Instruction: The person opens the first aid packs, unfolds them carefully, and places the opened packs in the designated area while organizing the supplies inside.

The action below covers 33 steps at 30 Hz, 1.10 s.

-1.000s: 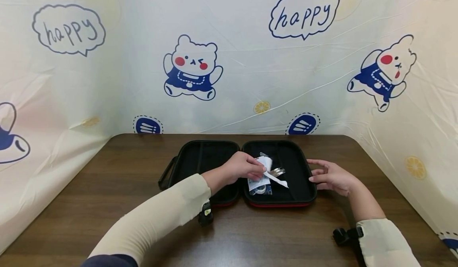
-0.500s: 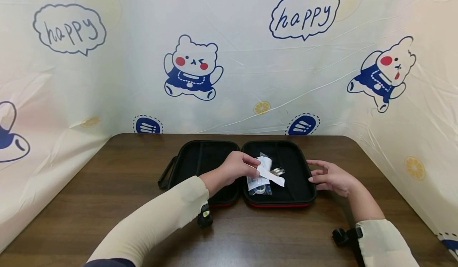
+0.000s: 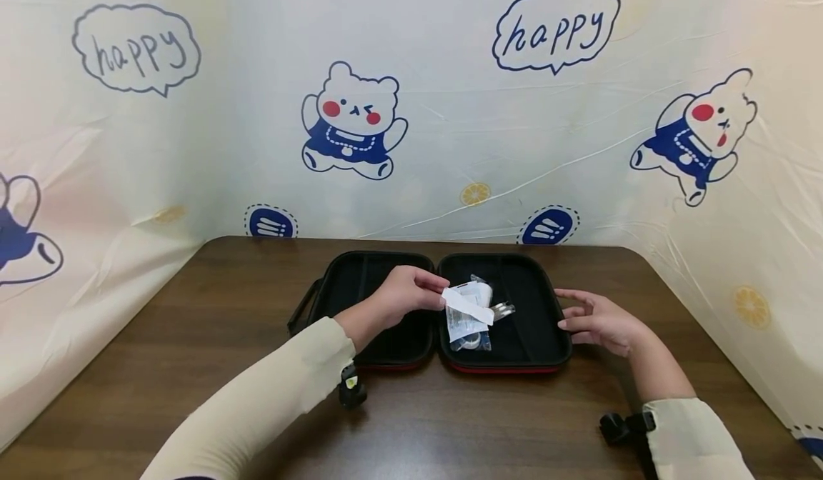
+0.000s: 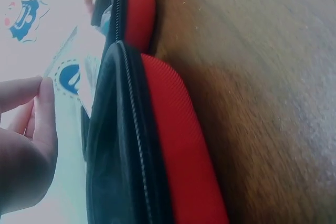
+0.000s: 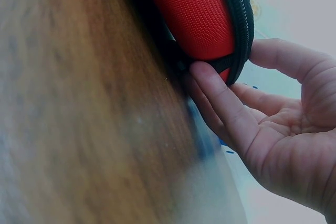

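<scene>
Two cream sleeves (image 3: 283,394) reach over the nearer part of the tabletop (image 3: 450,423), each with a small black device (image 3: 351,388) at the wrist. Farther on, near the tabletop's far edge and a little right of its middle, a red case (image 3: 536,308) with black lining lies open, its two halves side by side. Above the case, the left hand (image 3: 398,298) pinches one end of a white paper strip (image 3: 469,307), which crosses over a printed packet (image 3: 460,328) and points toward a silvery piece (image 3: 504,310) in the right half. The right hand (image 3: 604,323), fingers loosely extended, touches the case's right side. Beyond the tabletop's far edge hangs a pale backdrop (image 3: 444,144) printed with bears.
</scene>
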{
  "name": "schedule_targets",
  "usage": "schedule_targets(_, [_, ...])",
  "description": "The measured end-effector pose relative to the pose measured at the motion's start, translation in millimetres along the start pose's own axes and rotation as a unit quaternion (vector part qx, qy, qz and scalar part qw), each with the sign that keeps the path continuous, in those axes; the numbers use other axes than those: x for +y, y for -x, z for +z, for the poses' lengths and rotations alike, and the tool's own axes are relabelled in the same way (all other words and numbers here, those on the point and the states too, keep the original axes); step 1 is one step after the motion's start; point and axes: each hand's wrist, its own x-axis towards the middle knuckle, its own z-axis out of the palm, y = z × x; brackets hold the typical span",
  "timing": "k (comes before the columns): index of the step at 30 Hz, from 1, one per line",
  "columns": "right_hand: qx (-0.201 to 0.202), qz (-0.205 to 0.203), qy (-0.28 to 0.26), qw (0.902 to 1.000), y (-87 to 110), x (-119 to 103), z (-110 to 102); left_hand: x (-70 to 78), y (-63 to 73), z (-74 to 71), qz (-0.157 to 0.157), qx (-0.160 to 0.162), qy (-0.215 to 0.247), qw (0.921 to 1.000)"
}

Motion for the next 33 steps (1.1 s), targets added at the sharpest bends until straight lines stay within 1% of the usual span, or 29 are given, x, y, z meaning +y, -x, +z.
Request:
schedule_targets(6, [0.0, -0.001, 0.0, 1.0, 1.7, 0, 1, -3.0, 1.2, -9.4, -0.009, 0.026, 0.055, 0.9981])
schedule_targets(11, [0.0, -0.002, -0.002, 1.0, 2.1, 0, 1, -5.8, 1.7, -19.1, -0.006, 0.047, 0.08, 0.9956])
schedule_targets(19, [-0.004, -0.005, -0.005, 1.0, 2.1, 0, 1, -7.2, 2.0, -38.8, 0.008, 0.064, 0.127, 0.9898])
schedule_targets(26, [-0.007, -0.006, -0.002, 1.0, 2.2, -1, 1, -6.3, 4.0, -57.9, 0.021, 0.073, 0.139, 0.9873])
schedule_targets(33, [-0.01, -0.006, -0.011, 0.9999, 2.2, -1, 1, -7.4, 4.6, -76.9, 0.012, 0.102, 0.143, 0.9844])
